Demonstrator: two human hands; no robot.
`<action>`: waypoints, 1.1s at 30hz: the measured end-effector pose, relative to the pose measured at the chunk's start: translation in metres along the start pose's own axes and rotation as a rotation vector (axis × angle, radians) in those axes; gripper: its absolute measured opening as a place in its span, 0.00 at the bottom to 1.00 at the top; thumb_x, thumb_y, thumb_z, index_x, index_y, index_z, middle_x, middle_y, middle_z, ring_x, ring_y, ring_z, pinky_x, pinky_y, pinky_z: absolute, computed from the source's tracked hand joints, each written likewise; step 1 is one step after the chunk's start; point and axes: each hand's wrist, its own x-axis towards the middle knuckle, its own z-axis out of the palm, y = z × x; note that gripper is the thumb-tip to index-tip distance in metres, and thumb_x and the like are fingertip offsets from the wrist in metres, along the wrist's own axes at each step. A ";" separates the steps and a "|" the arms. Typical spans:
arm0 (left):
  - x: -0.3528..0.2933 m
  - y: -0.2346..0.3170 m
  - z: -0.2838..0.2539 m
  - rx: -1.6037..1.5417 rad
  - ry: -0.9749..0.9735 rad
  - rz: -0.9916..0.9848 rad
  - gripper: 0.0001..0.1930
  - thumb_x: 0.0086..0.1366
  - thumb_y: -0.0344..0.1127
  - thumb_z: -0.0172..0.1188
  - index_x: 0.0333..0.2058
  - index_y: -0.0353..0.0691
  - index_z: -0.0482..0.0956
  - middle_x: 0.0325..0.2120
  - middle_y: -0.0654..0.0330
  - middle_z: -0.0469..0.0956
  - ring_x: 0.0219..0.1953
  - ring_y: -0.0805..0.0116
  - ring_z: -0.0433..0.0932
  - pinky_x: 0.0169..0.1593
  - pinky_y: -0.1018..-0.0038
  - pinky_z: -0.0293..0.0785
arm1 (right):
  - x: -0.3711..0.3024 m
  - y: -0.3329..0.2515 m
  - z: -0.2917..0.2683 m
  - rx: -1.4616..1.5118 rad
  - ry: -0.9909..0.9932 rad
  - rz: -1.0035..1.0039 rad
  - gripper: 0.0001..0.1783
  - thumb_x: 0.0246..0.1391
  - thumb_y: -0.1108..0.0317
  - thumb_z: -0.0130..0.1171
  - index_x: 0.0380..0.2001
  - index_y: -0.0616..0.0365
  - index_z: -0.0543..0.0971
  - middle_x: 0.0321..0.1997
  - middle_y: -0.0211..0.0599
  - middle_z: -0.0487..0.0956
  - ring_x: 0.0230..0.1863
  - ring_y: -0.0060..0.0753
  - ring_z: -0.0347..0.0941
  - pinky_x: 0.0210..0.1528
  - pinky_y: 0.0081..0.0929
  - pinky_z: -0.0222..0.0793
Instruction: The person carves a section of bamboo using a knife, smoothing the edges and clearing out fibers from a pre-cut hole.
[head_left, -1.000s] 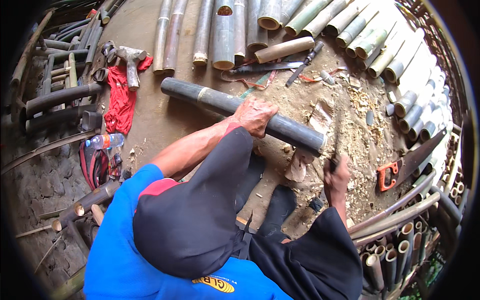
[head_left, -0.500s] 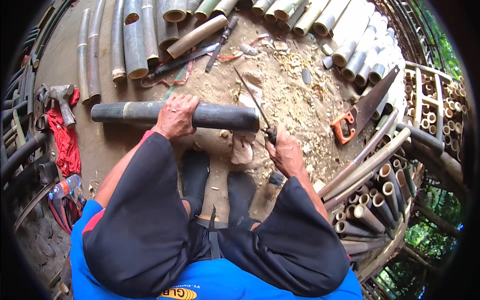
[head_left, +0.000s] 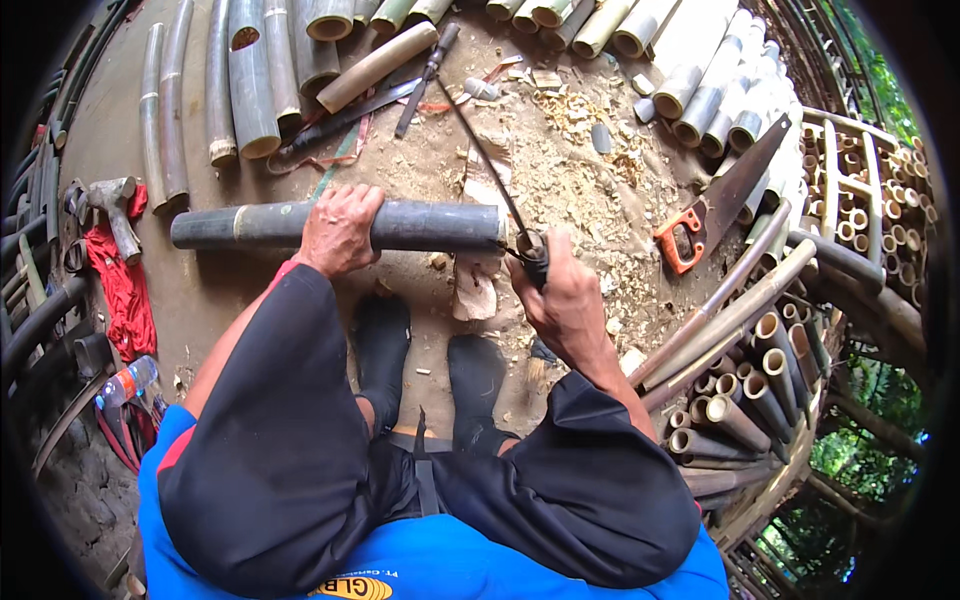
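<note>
A dark bamboo tube (head_left: 425,226) lies crosswise in front of my feet. My left hand (head_left: 342,230) is closed over the top of it, near its middle. In my right hand (head_left: 562,290) is the dark handle of a long knife (head_left: 484,155), gripped beside the tube's right end. Its thin blade is seen almost edge-on and slants up and to the left, past that end. Whether the lower blade touches the tube's rim, I cannot tell.
Wood chips (head_left: 590,190) litter the ground beyond and right. An orange-handled saw (head_left: 682,240) lies at right, near bundled bamboo pieces (head_left: 735,415). Cut bamboo tubes (head_left: 255,100) line the far side, by a chisel-like tool (head_left: 428,80). At left are a hammer (head_left: 118,215) and red cloth (head_left: 120,295).
The knife's blade has swung so that its tip reaches farther away and left. My right hand has shifted slightly, while my left stays on the tube. The whole view has moved a little.
</note>
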 end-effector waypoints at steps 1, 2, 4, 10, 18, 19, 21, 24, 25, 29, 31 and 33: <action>-0.002 0.001 0.000 -0.014 0.005 0.013 0.22 0.44 0.32 0.68 0.41 0.42 0.75 0.38 0.56 0.78 0.46 0.54 0.81 0.52 0.60 0.74 | -0.003 -0.006 -0.002 0.091 0.137 -0.151 0.21 0.63 0.65 0.66 0.49 0.66 0.69 0.28 0.56 0.80 0.23 0.61 0.79 0.27 0.48 0.77; 0.013 0.006 0.001 -0.041 0.039 0.052 0.22 0.44 0.32 0.67 0.41 0.42 0.75 0.38 0.56 0.78 0.46 0.53 0.80 0.52 0.60 0.74 | -0.004 -0.007 -0.013 0.148 0.296 -0.300 0.21 0.63 0.64 0.66 0.49 0.65 0.69 0.30 0.56 0.80 0.23 0.60 0.79 0.27 0.48 0.77; 0.019 0.010 0.004 -0.038 0.023 0.057 0.22 0.44 0.32 0.68 0.41 0.42 0.75 0.38 0.56 0.79 0.46 0.53 0.80 0.52 0.60 0.74 | -0.010 0.040 0.023 0.147 0.107 -0.015 0.19 0.64 0.64 0.64 0.43 0.65 0.66 0.28 0.58 0.79 0.28 0.61 0.80 0.28 0.48 0.74; 0.012 0.002 -0.003 -0.013 0.015 0.016 0.25 0.43 0.36 0.73 0.41 0.42 0.75 0.38 0.55 0.79 0.46 0.54 0.80 0.53 0.60 0.74 | 0.002 0.002 0.002 0.013 0.007 0.116 0.24 0.61 0.67 0.66 0.53 0.66 0.69 0.32 0.62 0.80 0.32 0.69 0.80 0.35 0.54 0.75; 0.018 0.011 0.002 -0.011 0.098 0.048 0.26 0.44 0.35 0.73 0.44 0.41 0.76 0.39 0.55 0.79 0.46 0.54 0.80 0.54 0.60 0.73 | -0.001 0.083 0.026 -0.253 -0.165 0.125 0.21 0.66 0.62 0.60 0.51 0.66 0.68 0.33 0.60 0.83 0.36 0.65 0.82 0.37 0.56 0.77; 0.021 0.012 0.004 0.009 0.148 0.061 0.25 0.46 0.33 0.71 0.45 0.40 0.76 0.39 0.55 0.79 0.47 0.54 0.80 0.54 0.60 0.73 | -0.012 0.086 0.019 -0.186 -0.172 0.157 0.21 0.65 0.62 0.60 0.51 0.65 0.68 0.33 0.62 0.82 0.36 0.67 0.81 0.37 0.58 0.76; -0.004 0.002 0.010 0.076 0.144 0.014 0.21 0.51 0.30 0.64 0.47 0.39 0.76 0.40 0.54 0.79 0.47 0.55 0.80 0.56 0.60 0.73 | -0.019 0.041 0.014 -0.056 -0.136 0.121 0.21 0.64 0.64 0.62 0.52 0.66 0.68 0.33 0.62 0.82 0.34 0.68 0.81 0.34 0.57 0.76; -0.001 0.009 0.015 0.056 0.240 0.028 0.22 0.53 0.30 0.62 0.49 0.38 0.77 0.41 0.55 0.79 0.48 0.55 0.80 0.57 0.61 0.73 | -0.014 0.017 0.007 0.011 0.068 -0.025 0.22 0.63 0.65 0.66 0.52 0.65 0.70 0.33 0.60 0.81 0.29 0.65 0.81 0.29 0.52 0.77; 0.002 0.011 0.014 0.052 0.205 0.020 0.23 0.53 0.29 0.62 0.51 0.38 0.77 0.42 0.55 0.80 0.48 0.55 0.80 0.57 0.61 0.72 | -0.013 0.018 0.008 0.035 0.217 -0.150 0.22 0.63 0.65 0.66 0.52 0.65 0.70 0.33 0.59 0.81 0.29 0.63 0.82 0.29 0.50 0.77; 0.008 0.013 0.017 0.053 0.209 0.042 0.25 0.51 0.31 0.65 0.51 0.38 0.77 0.42 0.54 0.80 0.48 0.55 0.80 0.57 0.61 0.72 | -0.013 0.063 0.041 -0.145 -0.017 0.094 0.25 0.61 0.69 0.65 0.56 0.64 0.67 0.35 0.60 0.82 0.30 0.61 0.83 0.29 0.46 0.79; 0.009 0.018 0.007 0.023 0.185 0.040 0.29 0.47 0.34 0.71 0.51 0.39 0.76 0.43 0.54 0.80 0.49 0.55 0.80 0.57 0.61 0.72 | -0.002 0.051 0.025 -0.101 -0.030 0.079 0.28 0.61 0.69 0.64 0.59 0.66 0.64 0.35 0.61 0.82 0.29 0.63 0.82 0.29 0.48 0.78; -0.001 0.007 0.017 0.057 0.182 0.017 0.34 0.42 0.35 0.74 0.51 0.38 0.76 0.45 0.54 0.80 0.49 0.54 0.80 0.57 0.61 0.72 | -0.005 0.020 0.012 -0.026 -0.014 0.051 0.30 0.62 0.68 0.65 0.62 0.69 0.65 0.34 0.61 0.82 0.28 0.63 0.81 0.29 0.48 0.77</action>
